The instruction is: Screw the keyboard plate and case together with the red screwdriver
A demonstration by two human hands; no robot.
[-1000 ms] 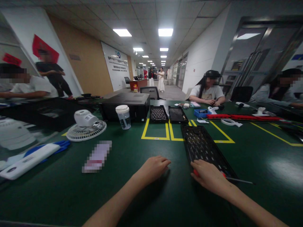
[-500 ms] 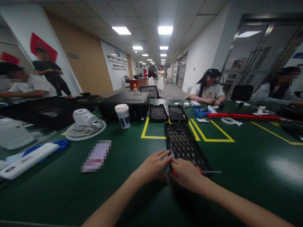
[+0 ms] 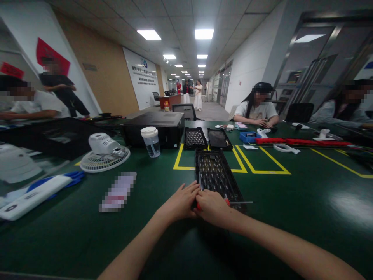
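My right hand (image 3: 214, 208) is closed around the red handle of a screwdriver (image 3: 240, 202), whose metal shaft points right across the near end of a black case (image 3: 217, 175). Rows of small shiny pieces fill this shallow, long case. Its near end is partly hidden by my right hand. Close beside that, my left hand (image 3: 180, 202) has its fingers bent along the case's near left corner, with the thumb lower down. My two hands meet at the fingertips.
Behind the case lie a smaller bit-filled tray (image 3: 194, 138) and a black tray (image 3: 219, 139). A lidded cup (image 3: 150, 142), a black box (image 3: 154, 126) and a white fan (image 3: 105, 153) stand left. Right are a blue bin (image 3: 247, 137) and a co-worker (image 3: 256, 107).
Both hands have moved a little left, with the screwdriver still in my right. The black case has shifted left too and turned straighter. My left fingers have drawn closer together.
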